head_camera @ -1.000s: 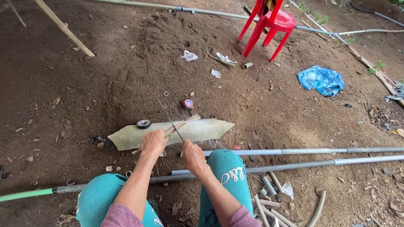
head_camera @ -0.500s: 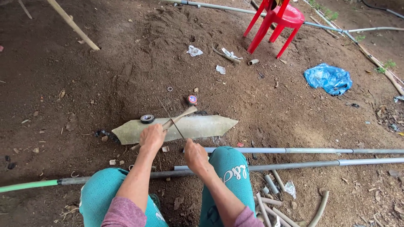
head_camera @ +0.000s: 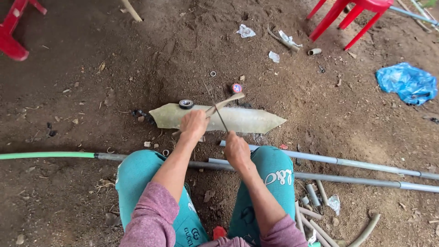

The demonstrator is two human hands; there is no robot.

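Well off to the left of the left hand (head_camera: 194,124) a green pipe (head_camera: 45,155) lies smooth on the crumbly brown dirt floor (head_camera: 91,82). That hand is closed around a short pale tube piece (head_camera: 224,103), pressing it slantwise onto the flat, pointed-ended grey board (head_camera: 247,120) just ahead of the knees; a black tape roll (head_camera: 185,104) sits on the board just beyond the knuckles. The right hand (head_camera: 237,148) is fisted on the near end of a thin saw blade (head_camera: 215,106), which crosses the tube right beside the left fingers. Judging by the tube, it looks whole, so the cut seems barely under way, though the notch is too small to tell. Right of that hand run long grey pipes (head_camera: 356,164), with short offcuts (head_camera: 313,201) below them.
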